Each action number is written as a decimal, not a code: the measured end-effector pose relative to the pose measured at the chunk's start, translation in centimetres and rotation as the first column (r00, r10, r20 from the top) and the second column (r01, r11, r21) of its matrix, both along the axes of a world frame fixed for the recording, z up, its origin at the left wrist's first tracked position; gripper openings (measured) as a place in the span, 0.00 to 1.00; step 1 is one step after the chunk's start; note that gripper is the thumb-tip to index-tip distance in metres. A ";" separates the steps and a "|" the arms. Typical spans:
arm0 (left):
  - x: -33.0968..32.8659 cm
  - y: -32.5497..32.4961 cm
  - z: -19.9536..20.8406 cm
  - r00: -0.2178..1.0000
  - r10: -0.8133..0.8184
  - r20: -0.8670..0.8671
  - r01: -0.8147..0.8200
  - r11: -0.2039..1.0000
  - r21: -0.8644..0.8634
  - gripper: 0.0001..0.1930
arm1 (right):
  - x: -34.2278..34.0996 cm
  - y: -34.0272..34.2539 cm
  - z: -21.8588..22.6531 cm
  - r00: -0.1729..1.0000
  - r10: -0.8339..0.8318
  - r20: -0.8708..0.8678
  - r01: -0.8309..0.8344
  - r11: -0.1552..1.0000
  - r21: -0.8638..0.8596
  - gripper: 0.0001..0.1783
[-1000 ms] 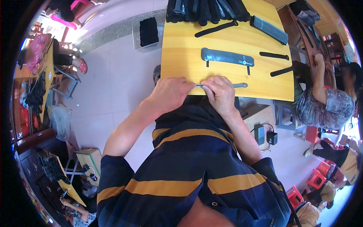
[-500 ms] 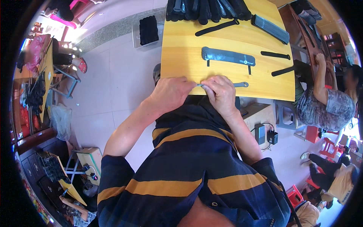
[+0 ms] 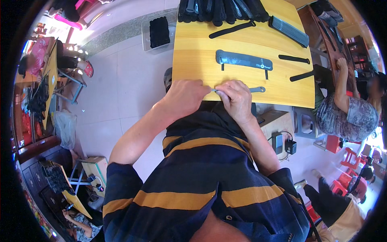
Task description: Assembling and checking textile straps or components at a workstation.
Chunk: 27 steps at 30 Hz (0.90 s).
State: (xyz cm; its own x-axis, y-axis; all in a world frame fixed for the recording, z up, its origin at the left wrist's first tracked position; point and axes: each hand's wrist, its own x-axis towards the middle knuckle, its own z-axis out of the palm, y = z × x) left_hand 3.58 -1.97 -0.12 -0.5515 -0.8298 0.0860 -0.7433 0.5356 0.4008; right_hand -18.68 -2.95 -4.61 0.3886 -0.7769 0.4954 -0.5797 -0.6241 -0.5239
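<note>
A thin grey strap (image 3: 257, 89) with a rounded, holed end lies across the near edge of the yellow table. My right hand (image 3: 236, 97) is closed on it, thumb and fingers pinched together, and the holed end sticks out to the right. Just left of it, my left hand (image 3: 186, 95) is closed in a pinch at the strap's other end; a short bit shows between the two hands. The fingers cover the rest. Beyond my hands lies a flat grey sleeve (image 3: 244, 60) with rounded ends, two short black tabs showing below it.
On the yellow table (image 3: 193, 44) are loose black straps (image 3: 231, 29), a stack of grey strips (image 3: 289, 31) and a row of dark bundles (image 3: 221, 12) at the far edge. A clear bin (image 3: 171, 38) holds black pieces at left. A co-worker (image 3: 342, 113) sits at right.
My left hand's fingers have curled in more and the hand has shifted slightly; my right hand keeps its pinch. At the lower right, a person in the background has moved nearer.
</note>
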 end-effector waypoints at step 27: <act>3.4 0.4 0.9 0.991 0.130 -0.021 -0.128 0.990 0.066 0.12 | -0.1 -0.2 -0.2 1.000 0.003 0.015 -0.003 1.000 0.022 0.03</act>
State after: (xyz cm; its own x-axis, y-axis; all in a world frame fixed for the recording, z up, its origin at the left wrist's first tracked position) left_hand 6.99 -1.55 0.81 -0.4377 -0.8981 0.0424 -0.7940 0.4082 0.4504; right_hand -18.81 -3.20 -4.80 0.3841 -0.7863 0.4840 -0.5699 -0.6143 -0.5457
